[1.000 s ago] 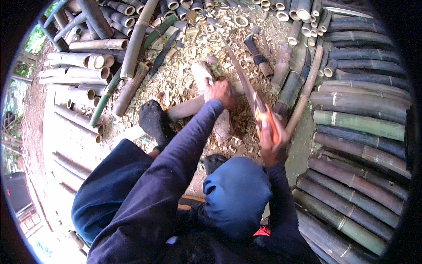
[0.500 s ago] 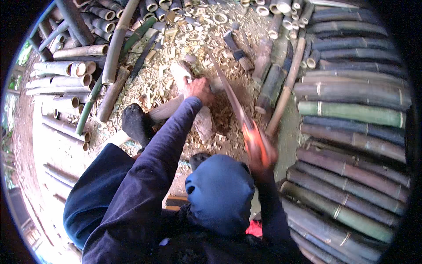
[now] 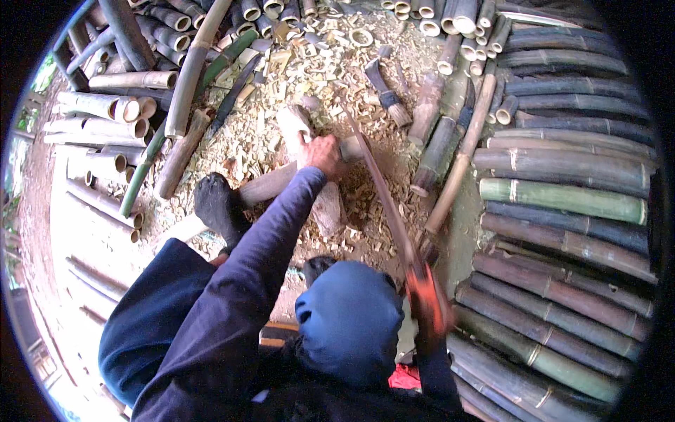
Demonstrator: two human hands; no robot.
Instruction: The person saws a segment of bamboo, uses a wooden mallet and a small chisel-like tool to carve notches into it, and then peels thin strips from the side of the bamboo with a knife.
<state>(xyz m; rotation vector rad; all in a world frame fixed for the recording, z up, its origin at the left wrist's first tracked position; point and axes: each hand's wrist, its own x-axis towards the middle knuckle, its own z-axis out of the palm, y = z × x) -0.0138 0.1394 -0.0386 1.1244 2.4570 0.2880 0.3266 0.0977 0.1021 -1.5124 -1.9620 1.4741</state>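
A bamboo pole (image 3: 271, 184) lies slantwise across a rough wooden log (image 3: 329, 211) on the ground. My left hand (image 3: 321, 155) is closed on the pole where it crosses the log. In my right hand (image 3: 437, 322), lower and to the right, is a handsaw (image 3: 382, 184) with an orange handle. Its long blade slants up and left, passing close to the pole's right end; whether the teeth touch it I cannot tell. The right fingers are blurred. A black-socked foot (image 3: 219, 202) is against the pole, left of my left hand.
Wood chips and shavings (image 3: 281, 67) cover the ground ahead. A hatchet-like tool with a dark wrapped part (image 3: 385, 91) lies beyond the saw. Long bamboo poles (image 3: 562, 200) line the right side. Cut bamboo lengths (image 3: 105, 130) are stacked at left, with more at the back.
My right hand has drawn the saw back toward me, down and slightly right. My left hand stays on the pole. The whole view has shifted a little.
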